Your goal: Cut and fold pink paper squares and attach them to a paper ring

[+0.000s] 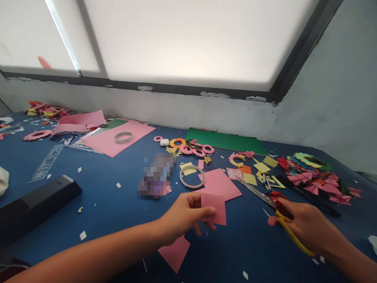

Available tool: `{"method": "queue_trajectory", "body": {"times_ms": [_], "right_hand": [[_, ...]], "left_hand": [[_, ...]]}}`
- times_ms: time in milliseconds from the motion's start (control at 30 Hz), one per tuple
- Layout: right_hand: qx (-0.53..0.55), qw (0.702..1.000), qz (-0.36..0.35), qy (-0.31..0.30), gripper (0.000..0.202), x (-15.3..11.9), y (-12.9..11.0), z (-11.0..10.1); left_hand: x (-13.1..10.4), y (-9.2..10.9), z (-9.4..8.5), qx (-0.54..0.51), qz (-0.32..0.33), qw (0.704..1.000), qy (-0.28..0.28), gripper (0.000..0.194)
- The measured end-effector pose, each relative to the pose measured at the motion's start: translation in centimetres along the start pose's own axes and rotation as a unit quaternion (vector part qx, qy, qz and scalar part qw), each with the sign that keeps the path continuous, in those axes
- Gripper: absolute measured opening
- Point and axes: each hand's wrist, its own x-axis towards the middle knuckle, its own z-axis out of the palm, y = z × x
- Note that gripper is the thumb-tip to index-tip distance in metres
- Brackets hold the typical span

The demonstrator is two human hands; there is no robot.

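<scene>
Between the thumb and fingers of my left hand [188,212] is a small pink paper square [218,210]. My right hand [303,224] grips a pair of scissors [265,198] with red and yellow handles, its blades pointing up and left. The blades look nearly closed. Behind the held square lies a larger pink sheet [224,182], with a roll of tape [192,177] overlapping its left edge. Another pink paper piece [175,253] rests on the table below my left wrist, partly covered by the hand.
Yellow paper squares [262,168] lie beyond the scissors. Pink folded pieces [318,182] form a heap at right. A green sheet [224,141] lies along the wall. Further left are a pink sheet [126,137], a clear ruler [46,162] and a long black object [41,208]. Paper scraps dot the blue table.
</scene>
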Motion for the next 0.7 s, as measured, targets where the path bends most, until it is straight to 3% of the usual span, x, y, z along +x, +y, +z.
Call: {"method": "queue_trajectory", "body": {"times_ms": [167, 333, 500, 700], "right_hand": [[-0.014, 1.000, -0.011, 0.004, 0.053, -0.1, -0.1, -0.2], [-0.025, 0.999, -0.031, -0.008, 0.054, -0.4, 0.2, -0.3], [-0.031, 0.998, -0.050, -0.018, 0.050, -0.4, -0.2, -0.8], [-0.042, 0.995, -0.090, 0.001, 0.045, -0.6, -0.5, -0.9]], "left_hand": [[0.1, 0.0, -0.2, 0.011, 0.006, 1.000, 0.022, 0.028], [-0.2, 0.3, -0.7, 0.099, 0.047, 0.993, 0.035, 0.024], [-0.1, 1.0, -1.3, 0.167, 0.094, 0.979, 0.067, 0.023], [-0.4, 1.3, -1.6, 0.252, 0.153, 0.953, 0.067, 0.024]]}}
